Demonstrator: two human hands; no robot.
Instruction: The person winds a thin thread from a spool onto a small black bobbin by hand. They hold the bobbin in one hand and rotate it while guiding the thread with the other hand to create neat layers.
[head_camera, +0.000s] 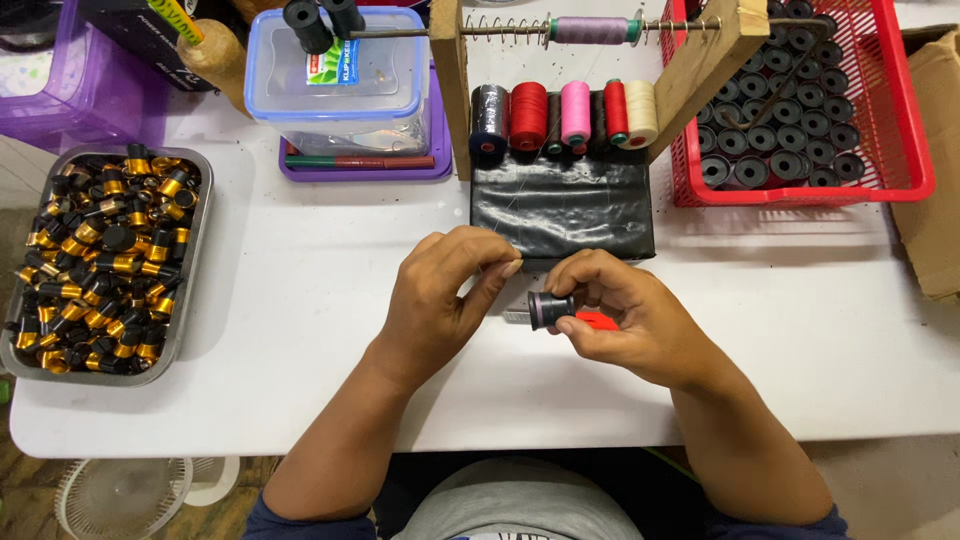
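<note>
Here the right hand (630, 320) pinches a small black bobbin (549, 309) just above the desk (300, 300); the left hand (440, 295), just beside it, presses thumb and fingertips together, apparently on thread too fine to see.

Bright even overhead light, soft shadows under the hands — sharp focus, slight bending at the edges
</note>
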